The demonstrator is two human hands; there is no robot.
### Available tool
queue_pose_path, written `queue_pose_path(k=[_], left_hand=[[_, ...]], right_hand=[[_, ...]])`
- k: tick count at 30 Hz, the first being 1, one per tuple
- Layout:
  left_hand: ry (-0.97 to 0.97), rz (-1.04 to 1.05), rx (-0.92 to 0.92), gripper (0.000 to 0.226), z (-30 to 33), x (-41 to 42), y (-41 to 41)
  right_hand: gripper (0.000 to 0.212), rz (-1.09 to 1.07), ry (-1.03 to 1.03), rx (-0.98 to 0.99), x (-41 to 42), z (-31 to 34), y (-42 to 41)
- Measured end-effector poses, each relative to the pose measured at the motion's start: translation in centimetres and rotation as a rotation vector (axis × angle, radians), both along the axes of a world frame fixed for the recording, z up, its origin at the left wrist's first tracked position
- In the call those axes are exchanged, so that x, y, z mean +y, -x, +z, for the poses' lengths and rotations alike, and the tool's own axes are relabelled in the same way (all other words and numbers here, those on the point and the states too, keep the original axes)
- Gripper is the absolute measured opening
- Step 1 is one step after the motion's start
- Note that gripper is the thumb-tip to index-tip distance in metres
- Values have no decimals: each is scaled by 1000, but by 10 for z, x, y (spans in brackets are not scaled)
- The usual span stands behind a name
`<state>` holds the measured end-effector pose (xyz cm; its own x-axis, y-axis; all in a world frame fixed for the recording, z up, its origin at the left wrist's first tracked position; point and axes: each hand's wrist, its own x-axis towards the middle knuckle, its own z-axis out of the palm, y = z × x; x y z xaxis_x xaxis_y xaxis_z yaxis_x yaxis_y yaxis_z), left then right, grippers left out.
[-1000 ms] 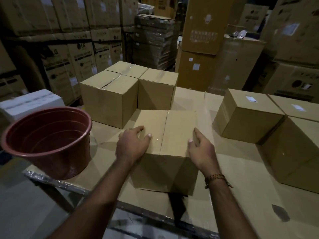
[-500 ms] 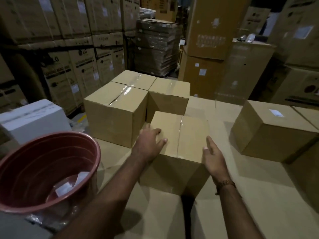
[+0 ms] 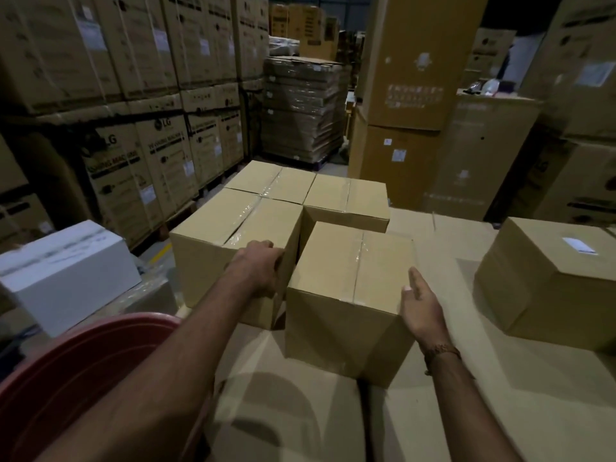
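A taped brown carton stands in the middle of the cardboard-covered surface. It sits close against a larger carton on its left. My left hand lies at the middle carton's left side, and its fingers reach into the narrow gap between the two cartons, where they are hidden. My right hand lies flat against the carton's right side, fingers straight and thumb near the top edge.
Two more taped cartons stand behind. Another carton with a white label sits at the right. A red tub is at the lower left, with a white box beyond it. Tall stacks of warehouse cartons surround the area.
The carton has slid away from me toward the group of cartons. My left hand moved from the carton's top to its left side. My right hand stays on the right side.
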<state>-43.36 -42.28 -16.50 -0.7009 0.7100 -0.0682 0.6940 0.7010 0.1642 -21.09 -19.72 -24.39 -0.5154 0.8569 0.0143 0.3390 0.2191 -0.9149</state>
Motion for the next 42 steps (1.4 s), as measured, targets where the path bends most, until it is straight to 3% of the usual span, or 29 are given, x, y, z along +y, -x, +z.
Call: queue_pose_path(k=[3, 8, 18, 42], left_hand=[[60, -47, 74, 93, -2, 1, 14], [42, -98, 164, 62, -4, 7, 24], [25, -117, 276, 23, -4, 13, 33], [71, -104, 362, 25, -21, 15, 22]], right_hand=[[53, -2, 4, -4, 5, 0, 17], [53, -9, -3, -12, 6, -1, 38], [53, 3, -41, -42, 9, 2, 61], [58, 187, -29, -147, 29, 21, 63]])
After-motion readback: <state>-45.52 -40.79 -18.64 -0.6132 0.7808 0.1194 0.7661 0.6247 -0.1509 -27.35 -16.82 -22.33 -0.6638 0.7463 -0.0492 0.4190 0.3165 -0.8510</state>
